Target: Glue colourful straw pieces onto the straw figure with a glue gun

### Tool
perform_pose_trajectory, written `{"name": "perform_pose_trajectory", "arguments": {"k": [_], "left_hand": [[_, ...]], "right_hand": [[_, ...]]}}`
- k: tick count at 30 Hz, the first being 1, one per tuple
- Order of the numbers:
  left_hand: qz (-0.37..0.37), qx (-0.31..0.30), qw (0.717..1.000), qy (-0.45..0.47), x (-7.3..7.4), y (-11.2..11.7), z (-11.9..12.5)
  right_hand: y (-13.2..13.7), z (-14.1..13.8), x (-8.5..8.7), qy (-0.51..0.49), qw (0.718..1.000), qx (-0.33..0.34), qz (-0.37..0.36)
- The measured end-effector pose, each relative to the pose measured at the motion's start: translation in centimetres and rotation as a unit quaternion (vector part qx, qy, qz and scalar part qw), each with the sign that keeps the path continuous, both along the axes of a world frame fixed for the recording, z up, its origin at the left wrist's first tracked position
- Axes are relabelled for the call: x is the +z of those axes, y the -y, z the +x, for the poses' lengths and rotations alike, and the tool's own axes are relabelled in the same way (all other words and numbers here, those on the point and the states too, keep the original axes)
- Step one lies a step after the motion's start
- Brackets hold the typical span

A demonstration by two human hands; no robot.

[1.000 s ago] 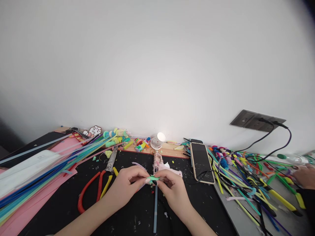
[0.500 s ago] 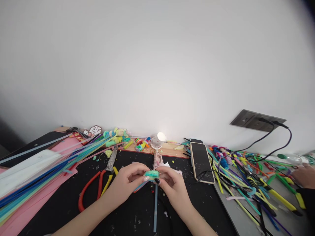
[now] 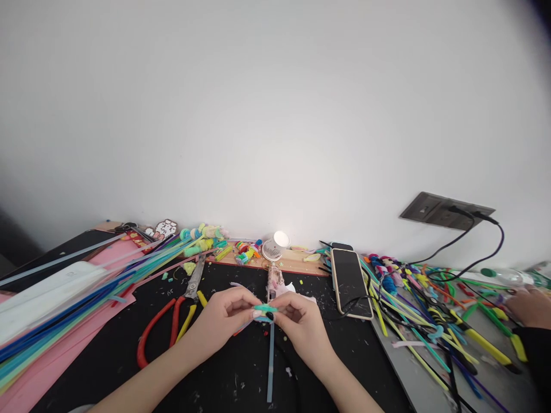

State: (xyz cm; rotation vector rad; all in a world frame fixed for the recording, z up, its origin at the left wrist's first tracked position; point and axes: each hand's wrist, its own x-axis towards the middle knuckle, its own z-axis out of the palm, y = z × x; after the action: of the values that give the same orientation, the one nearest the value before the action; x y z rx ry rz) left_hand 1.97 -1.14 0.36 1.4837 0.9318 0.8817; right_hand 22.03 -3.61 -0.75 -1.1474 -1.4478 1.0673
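Note:
My left hand [image 3: 235, 312] and my right hand [image 3: 301, 321] meet in the middle, above the black mat. Between their thumbs and fingertips they pinch a small turquoise-green fuzzy piece [image 3: 264, 308], seen nearly edge-on. A bluish strip of it or of something under it shows just below. Beneath the hands a translucent pale-blue stick [image 3: 270, 367] points toward me, its far end hidden. Just beyond the fingers lies a pinkish, stained object [image 3: 275, 278] that I cannot identify. Red-handled scissors [image 3: 175, 321] lie left of my left hand.
A paper cup [image 3: 276, 245] stands by the wall. Right of my hands lie a phone [image 3: 349, 281] with a cable, bundles of pipe cleaners [image 3: 413, 321] and yellow-black pliers [image 3: 482, 344]. Another person's hand [image 3: 529, 307] is at far right. Long coloured strips [image 3: 99, 298] lie left on pink sheets.
The turquoise-green piece has tilted between my fingers and now shows a thinner edge. Both hands stay in nearly the same place. The view has shifted slightly.

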Motion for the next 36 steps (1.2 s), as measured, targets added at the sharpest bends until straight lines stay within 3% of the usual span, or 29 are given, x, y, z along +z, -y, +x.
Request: {"name": "perform_pose_trajectory", "arguments": {"k": [4, 12, 18, 26, 31, 36], "left_hand": [[-0.016, -0.007, 0.999, 0.031, -0.2, 0.1, -0.1], [0.080, 0.039, 0.996, 0.011, -0.4, -0.3, -0.5], [0.114, 0.032, 0.993, -0.027, -0.5, -0.3, -0.6], [0.062, 0.017, 0.997, 0.048, -0.6, -0.1, -0.3], [0.036, 0.033, 0.998, 0.033, -1.2, -0.3, -0.5], [0.060, 0.026, 0.998, 0.019, -1.1, -0.2, -0.4]], "right_hand": [[-0.1, 0.0, 0.2, -0.046, 0.997, 0.022, -0.055], [0.1, -0.5, -0.3, -0.076, 0.997, 0.014, -0.008], [0.4, -0.6, 0.1, -0.063, 0.998, -0.001, -0.023], [0.1, -0.6, -0.3, -0.114, 0.993, 0.014, -0.036], [0.1, -0.6, -0.8, -0.103, 0.994, 0.023, 0.023], [0.3, -0.4, -0.7, 0.003, 0.993, 0.017, 0.117]]}}
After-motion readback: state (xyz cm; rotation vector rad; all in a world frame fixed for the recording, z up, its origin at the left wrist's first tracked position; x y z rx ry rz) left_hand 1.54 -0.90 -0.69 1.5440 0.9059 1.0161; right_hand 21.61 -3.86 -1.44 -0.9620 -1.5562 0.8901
